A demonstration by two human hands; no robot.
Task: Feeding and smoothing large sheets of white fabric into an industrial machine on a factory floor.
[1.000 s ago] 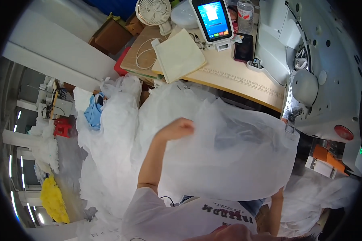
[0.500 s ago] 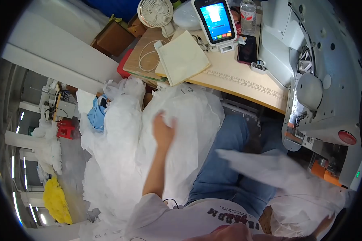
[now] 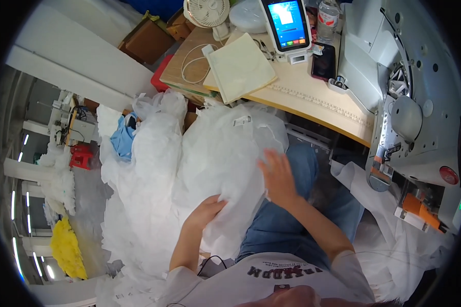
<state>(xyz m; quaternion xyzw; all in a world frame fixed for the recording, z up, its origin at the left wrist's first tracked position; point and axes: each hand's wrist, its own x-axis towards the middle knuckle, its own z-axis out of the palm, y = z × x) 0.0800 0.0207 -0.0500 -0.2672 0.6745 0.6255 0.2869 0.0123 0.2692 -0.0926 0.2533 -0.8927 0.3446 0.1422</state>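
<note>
Gripping white fabric [image 3: 215, 153]: left hand [image 3: 206, 212]; right hand [image 3: 277, 173] flat, open, sewing machine [image 3: 410, 102] beside.

White fabric heap [image 3: 189, 169] blocks left; sewing machine [image 3: 415, 102] right; lap between open.

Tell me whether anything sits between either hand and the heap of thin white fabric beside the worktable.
Nothing visible does. The left hand is gripping a fold of the heap of thin white fabric, and the right hand lies with open fingers against its right edge, above the blue-jeaned lap.
</note>
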